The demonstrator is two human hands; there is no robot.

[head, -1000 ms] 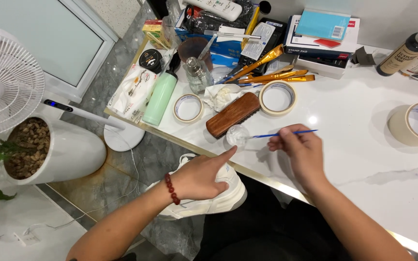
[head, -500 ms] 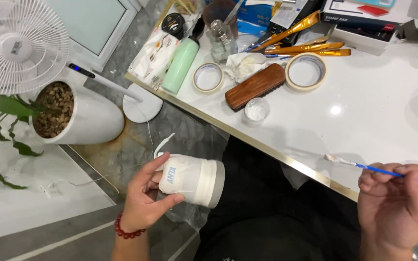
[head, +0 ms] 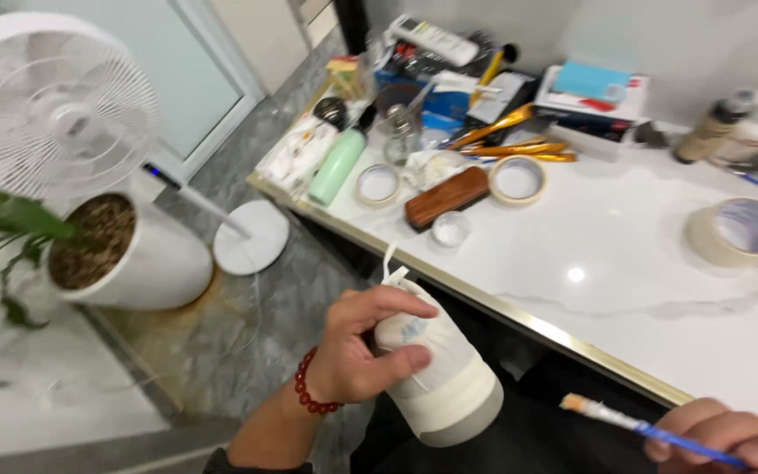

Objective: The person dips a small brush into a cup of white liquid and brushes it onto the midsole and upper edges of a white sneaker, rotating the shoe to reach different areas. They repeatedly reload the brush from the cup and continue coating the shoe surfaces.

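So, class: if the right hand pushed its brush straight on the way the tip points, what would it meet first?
Probably the white shoe held by the left hand; the brush in the right hand points up-left toward it, though depth is unclear.

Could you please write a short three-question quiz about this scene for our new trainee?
1. True or false: the left hand holds the white shoe below the table edge.
2. What does the right hand hold?
A. a roll of tape
B. a thin blue-handled brush
C. a green bottle
3. Fill in: the small clear dish sits just in front of the brown wooden ____.

Key: 1 true; 2 B; 3 brush.
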